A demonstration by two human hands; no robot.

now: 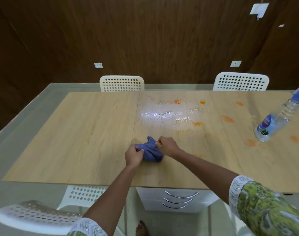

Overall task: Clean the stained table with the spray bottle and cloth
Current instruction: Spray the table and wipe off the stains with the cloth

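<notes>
A crumpled blue cloth [151,150] lies on the light wooden table [77,133] near its front middle. My left hand [133,155] grips the cloth's left end and my right hand [167,146] pinches its right end. Beyond the cloth, a wet sprayed patch [164,114] shines on the tabletop. Several orange stains [227,118] dot the table's middle and right. A clear spray bottle [274,123] with a blue trigger head stands on the table at the far right, apart from both hands.
Two white perforated chairs [121,83] stand at the table's far side before a brown wood wall. Another white chair [34,217] is at the near left. A white drawer unit [177,199] sits under the table's front edge.
</notes>
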